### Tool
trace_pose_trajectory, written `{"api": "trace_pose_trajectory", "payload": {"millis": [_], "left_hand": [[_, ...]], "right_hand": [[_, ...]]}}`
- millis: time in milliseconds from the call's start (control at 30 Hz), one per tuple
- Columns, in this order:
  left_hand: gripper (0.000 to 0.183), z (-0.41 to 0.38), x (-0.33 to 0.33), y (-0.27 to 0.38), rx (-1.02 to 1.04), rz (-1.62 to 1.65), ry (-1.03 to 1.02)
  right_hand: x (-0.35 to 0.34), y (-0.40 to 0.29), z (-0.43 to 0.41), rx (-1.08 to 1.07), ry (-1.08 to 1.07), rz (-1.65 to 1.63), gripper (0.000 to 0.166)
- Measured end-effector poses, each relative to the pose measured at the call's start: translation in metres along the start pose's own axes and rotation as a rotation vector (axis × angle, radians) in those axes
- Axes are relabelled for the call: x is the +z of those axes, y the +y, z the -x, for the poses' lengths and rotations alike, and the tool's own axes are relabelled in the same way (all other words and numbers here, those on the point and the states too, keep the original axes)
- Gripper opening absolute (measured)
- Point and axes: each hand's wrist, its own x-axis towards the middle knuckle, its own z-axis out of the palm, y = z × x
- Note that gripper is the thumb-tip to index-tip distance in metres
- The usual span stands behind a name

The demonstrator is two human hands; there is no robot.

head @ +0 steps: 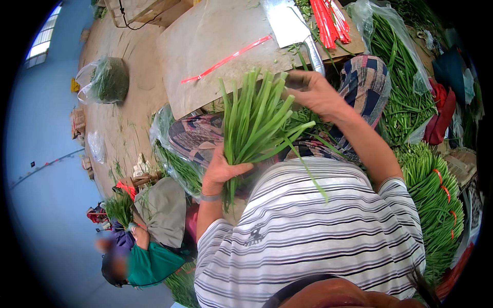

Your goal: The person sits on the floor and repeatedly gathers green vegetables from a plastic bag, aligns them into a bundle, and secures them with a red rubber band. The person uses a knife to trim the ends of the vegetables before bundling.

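My left hand [224, 172] grips a loose bunch of long green stalks [254, 119], which look like garlic chives. Their pale cut ends fan upward and to the right, and several stalks droop over my lap. At the right side of the bunch is my right hand [317, 94], thumb and fingers apart; its blurred fingertips are close to the stalk ends, and I cannot tell whether they touch. Beyond the bunch, a red tie strip [227, 59] lies flat on a low board [185, 50]. A broad-bladed cleaver [287, 21] rests at the board's right, its metal handle towards me.
More red strips [327, 23] lie beside the cleaver. To my right are an open plastic bag of stalks [400, 57] and stacked tied bundles [435, 204]. Another bag [173, 154] lies by my left knee. A co-worker [150, 258] sits at left holding greens; a filled bag [106, 81] stands on the floor.
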Motion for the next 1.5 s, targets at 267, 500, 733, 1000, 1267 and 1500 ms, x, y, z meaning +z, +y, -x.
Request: {"api": "trace_pose_trajectory", "payload": {"millis": [267, 500, 733, 1000, 1267, 1500], "left_hand": [[0.065, -0.004, -0.004, -0.014, 0.050, 0.098, -0.065], [0.059, -0.010, 0.002, -0.010, -0.028, -0.037, 0.089], [0.058, -0.010, 0.002, 0.006, 0.150, -0.345, 0.237], [0.062, 0.007, -0.032, 0.041, 0.764, -1.471, 0.428], [0.051, -0.011, -0.018, 0.049, 0.979, -1.616, 0.272], [0.049, -0.002, -0.032, 0.056, 1.030, -1.688, 0.299]], "right_hand": [[-0.011, 0.014, 0.003, 0.058, 0.011, -0.034, 0.025], [-0.002, 0.013, 0.041, 0.460, -0.541, -0.223, 0.062], [0.007, -0.016, 0.046, 0.433, -0.470, -0.172, 0.037], [-0.046, -0.026, 0.069, -0.151, -0.324, 1.148, 0.025], [0.009, -0.033, 0.048, -0.807, 0.051, 1.256, 0.044], [-0.031, -0.021, 0.027, -0.072, -0.372, 1.544, 0.030]]}}
